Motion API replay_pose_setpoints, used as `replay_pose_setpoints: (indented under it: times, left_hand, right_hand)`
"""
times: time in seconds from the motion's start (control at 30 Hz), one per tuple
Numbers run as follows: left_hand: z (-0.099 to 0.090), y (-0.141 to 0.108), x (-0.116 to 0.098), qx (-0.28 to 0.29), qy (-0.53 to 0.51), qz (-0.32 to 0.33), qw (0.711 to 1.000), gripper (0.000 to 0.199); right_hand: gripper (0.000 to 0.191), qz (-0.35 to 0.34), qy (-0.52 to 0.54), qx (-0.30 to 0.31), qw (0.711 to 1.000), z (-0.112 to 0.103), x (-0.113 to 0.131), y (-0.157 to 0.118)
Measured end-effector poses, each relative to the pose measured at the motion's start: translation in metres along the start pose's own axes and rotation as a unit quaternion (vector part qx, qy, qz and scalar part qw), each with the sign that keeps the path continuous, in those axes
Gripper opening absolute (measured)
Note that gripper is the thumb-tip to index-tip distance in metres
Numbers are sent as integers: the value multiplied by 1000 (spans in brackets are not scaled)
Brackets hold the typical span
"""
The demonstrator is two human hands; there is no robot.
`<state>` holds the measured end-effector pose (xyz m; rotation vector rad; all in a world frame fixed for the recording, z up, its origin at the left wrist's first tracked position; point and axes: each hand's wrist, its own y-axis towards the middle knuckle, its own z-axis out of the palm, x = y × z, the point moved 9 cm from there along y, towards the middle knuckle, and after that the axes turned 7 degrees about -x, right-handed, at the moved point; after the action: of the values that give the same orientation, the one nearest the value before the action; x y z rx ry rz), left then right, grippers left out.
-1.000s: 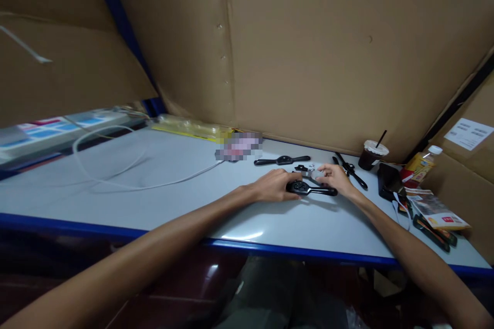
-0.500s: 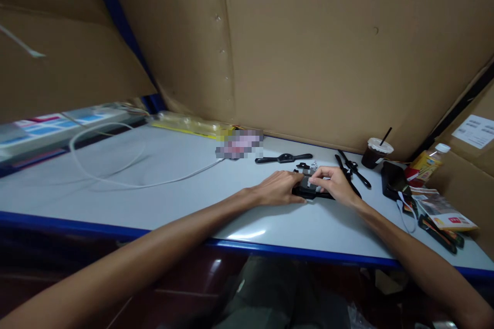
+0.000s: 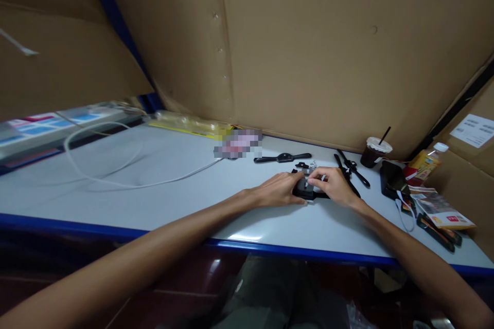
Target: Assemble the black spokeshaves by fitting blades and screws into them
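Note:
On the white table, my left hand (image 3: 283, 188) grips the left side of a black tool (image 3: 306, 195) that has a grey metal plate at its middle. My right hand (image 3: 330, 182) is closed in a pinch over the plate, and what its fingertips hold is too small to make out. Just behind my hands lie a small black part (image 3: 301, 165) and some tiny shiny pieces (image 3: 312, 165). Another black two-handled tool (image 3: 283, 158) rests farther back. More black tools (image 3: 353, 168) lie to the right of my right hand.
A drink cup with a straw (image 3: 375, 152), a black phone-like object (image 3: 393, 179), a bottle (image 3: 426, 162) and flat packets (image 3: 440, 208) are on the right. A white cable (image 3: 165, 183) loops over the left of the table (image 3: 185, 205). Cardboard stands behind.
The view has shifted slightly. Both hands stay at the black tool, with my right fingertips moved only a little over the plate.

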<state>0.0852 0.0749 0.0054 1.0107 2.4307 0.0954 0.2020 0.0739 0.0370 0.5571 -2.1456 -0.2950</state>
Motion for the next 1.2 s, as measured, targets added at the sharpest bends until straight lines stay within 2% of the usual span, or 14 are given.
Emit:
replay_pose_setpoints:
  times: [0.13, 0.27, 0.47, 0.83, 0.93, 1.0, 1.1, 1.13, 1.2]
  left_hand:
    - [0, -1, -1, -7, -39, 5, 999, 50]
    - [1, -2, -5, -3, -22, 22, 1000, 41]
    - [1, -5, -10, 17, -25, 32, 999, 41]
    - [-3, -7, -19, 33, -11, 48, 998, 48]
    - [-18, -2, -8, -19, 4, 28, 999, 39]
    - [-34, 2, 8, -83, 26, -8, 996, 33]
    - [-51, 6, 31, -138, 79, -48, 986, 32]
    - [-53, 6, 36, -145, 95, -50, 984, 33]
    - [-57, 8, 42, -149, 120, -49, 980, 33]
  right_hand:
    - [13, 31, -13, 54, 998, 10, -11, -2]
    - [14, 64, 1, 90, 994, 18, -25, -4]
    - [16, 60, 13, 142, 988, 27, -25, -8]
    - [14, 52, 17, 163, 985, 28, -23, -10]
    - [18, 49, 19, 169, 984, 29, -22, -10]
    - [22, 54, 5, 136, 989, 22, -24, -7]
    - [27, 45, -107, 2, 993, -9, -28, 3]
    - [27, 32, -162, -39, 985, -20, -27, 5]
    - [24, -1, -262, -78, 962, -31, -25, 9]
